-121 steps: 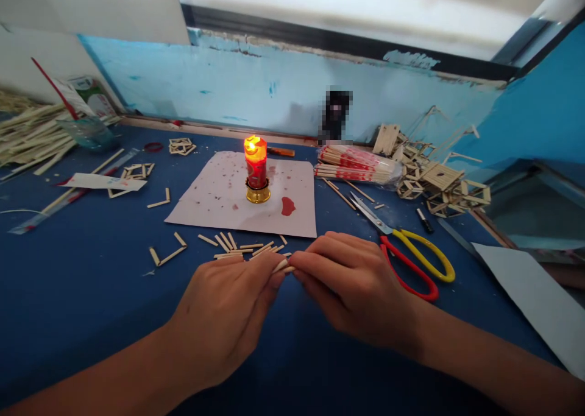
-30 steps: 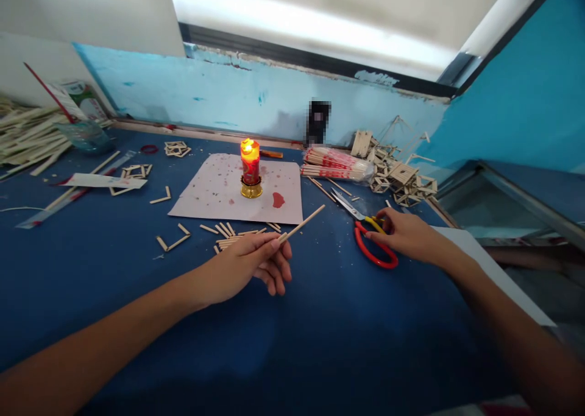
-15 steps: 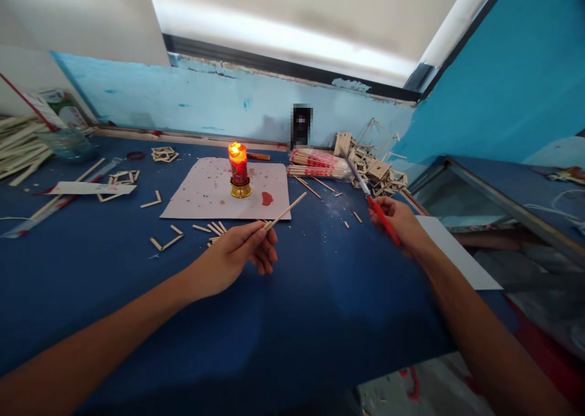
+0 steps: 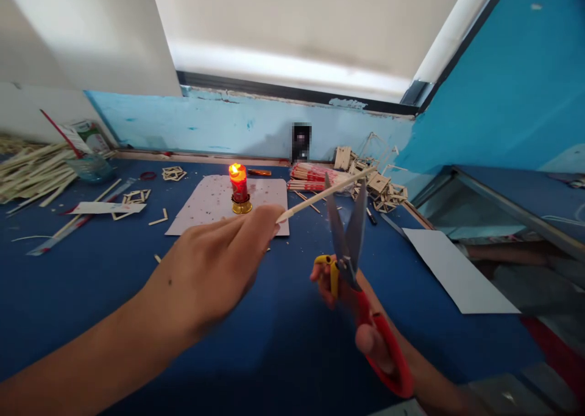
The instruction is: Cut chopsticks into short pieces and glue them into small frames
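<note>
Crosswise: thin wooden stick (image 4: 315, 201) against the spread blades (image 4: 358, 221) of the scissors (image 4: 348, 265)

With the lit red candle (image 4: 239, 186) as landmark, the stick starts just on its near right side and runs rightward. The left hand (image 4: 219, 264), on the candle's near side, pinches the stick's lower end between thumb and fingers; its remaining fingers are mostly hidden behind the back of the hand. The right hand (image 4: 325, 288), nearer the wearer and to the right of the candle, grips the scissors, thumb in the red loop and fingers on the yellow one.

From the right hand, the stick lies ahead, past the pivot, at the level of the blade tips. It appears to cross in front of one blade, with the other tip close to its far part; whether it truly sits between the edges, I cannot tell. The left hand is clearly the nearer to its held end.

The stick's long axis slants away from the candle, rising rightward, its free end pointing toward the wooden stick frames (image 4: 379, 187) at the candle's far right. The scissors' long axis runs roughly across it, handles toward the wearer, tips forward and up, away from the tabletop (image 4: 278, 324).
</note>
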`<state>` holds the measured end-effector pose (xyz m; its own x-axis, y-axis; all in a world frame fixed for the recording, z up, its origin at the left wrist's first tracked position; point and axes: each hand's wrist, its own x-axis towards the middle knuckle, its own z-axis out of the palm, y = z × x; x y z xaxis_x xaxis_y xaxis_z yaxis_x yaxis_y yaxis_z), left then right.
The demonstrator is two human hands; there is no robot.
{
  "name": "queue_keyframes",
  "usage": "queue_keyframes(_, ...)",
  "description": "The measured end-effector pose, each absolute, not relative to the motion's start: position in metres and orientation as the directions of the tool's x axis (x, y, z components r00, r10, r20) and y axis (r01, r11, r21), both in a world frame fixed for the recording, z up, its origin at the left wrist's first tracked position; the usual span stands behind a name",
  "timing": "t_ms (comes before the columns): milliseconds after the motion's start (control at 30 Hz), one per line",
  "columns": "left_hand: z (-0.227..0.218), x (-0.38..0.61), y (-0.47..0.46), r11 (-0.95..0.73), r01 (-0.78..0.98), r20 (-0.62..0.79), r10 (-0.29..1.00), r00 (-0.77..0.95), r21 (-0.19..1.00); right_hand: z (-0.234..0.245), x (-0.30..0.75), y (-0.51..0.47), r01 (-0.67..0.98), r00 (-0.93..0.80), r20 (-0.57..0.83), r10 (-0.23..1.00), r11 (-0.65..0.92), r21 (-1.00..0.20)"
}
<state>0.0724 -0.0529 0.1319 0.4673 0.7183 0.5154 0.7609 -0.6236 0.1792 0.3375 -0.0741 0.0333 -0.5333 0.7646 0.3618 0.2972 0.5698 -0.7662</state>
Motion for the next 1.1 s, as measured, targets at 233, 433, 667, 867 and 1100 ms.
queue_keyframes(233,0.125,0.088,-0.061,-0.705,0.705,0.541,0.566,0.622,-0.072,0.056,0.332,-0.086,0.197,-0.426,0.137,0.894,0.239,-0.951)
queue_keyframes(433,0.121,0.103,-0.063,-0.719,0.666,0.551,0.48,0.683,-0.199,0.064,0.327,-0.091,0.143,-0.494,0.163,0.854,0.265,-0.954)
queue_keyframes(667,0.125,0.106,-0.07,-0.674,0.726,0.502,0.584,0.638,-0.139,0.054,0.323,-0.094,0.129,-0.489,0.196,0.85,0.292,-0.948)
queue_keyframes(867,0.124,0.111,-0.073,-0.662,0.745,0.435,0.648,0.625,-0.083,0.038,0.314,-0.092,0.158,-0.407,0.191,0.893,0.275,-0.949)
queue_keyframes(1100,0.123,0.114,-0.073,-0.669,0.72,0.454,0.591,0.667,-0.186,0.03,0.308,-0.091,0.201,-0.327,0.229,0.917,0.304,-0.931)
